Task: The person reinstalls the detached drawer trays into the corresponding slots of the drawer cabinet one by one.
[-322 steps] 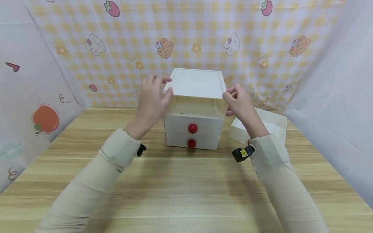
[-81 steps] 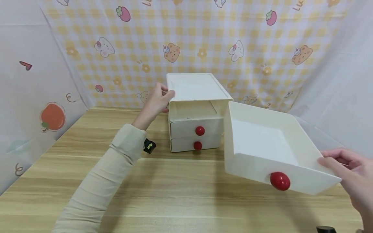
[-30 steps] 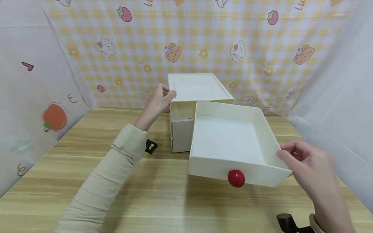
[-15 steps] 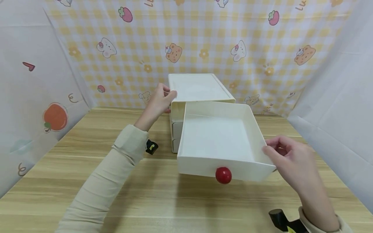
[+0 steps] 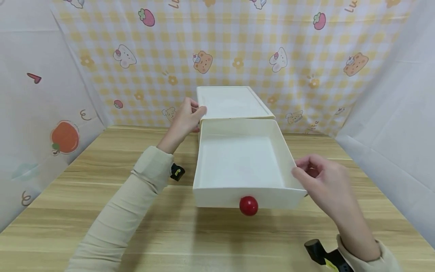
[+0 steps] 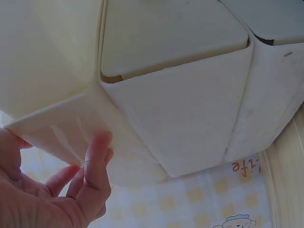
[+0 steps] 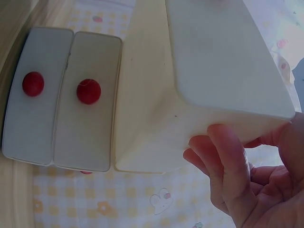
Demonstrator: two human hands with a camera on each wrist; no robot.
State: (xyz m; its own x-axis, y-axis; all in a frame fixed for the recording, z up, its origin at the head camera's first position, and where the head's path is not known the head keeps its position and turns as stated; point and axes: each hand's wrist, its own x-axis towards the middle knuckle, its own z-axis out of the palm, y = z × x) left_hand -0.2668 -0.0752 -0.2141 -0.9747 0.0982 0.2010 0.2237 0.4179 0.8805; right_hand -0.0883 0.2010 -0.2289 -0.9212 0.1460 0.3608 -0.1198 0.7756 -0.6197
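Observation:
A white drawer [image 5: 242, 160] with a red round knob [image 5: 249, 206] is raised in front of the white drawer cabinet [image 5: 234, 102]. Its back end meets the cabinet's uppermost opening, and it sticks far out toward me. My right hand [image 5: 326, 185] pinches the drawer's right wall near the front, thumb inside and fingers outside and beneath in the right wrist view. At the cabinet's upper left front corner, my left hand [image 5: 183, 119] holds the edge, with fingertips [image 6: 102, 140] on the side wall. Two lower drawers [image 7: 88, 102] with red knobs sit closed below; the raised drawer hides them in the head view.
The wooden table [image 5: 153, 234] spreads around the cabinet on both sides and in front. A yellow checked cloth [image 5: 238, 45] hangs close behind it. White cloths hang at the left and right. Black wrist cameras [image 5: 176, 172] sit below each wrist.
Earlier the drawer lay on the table at right. Since then my right hand has lifted it and carried it left, lining it up with the top opening. My left hand has kept hold of the cabinet.

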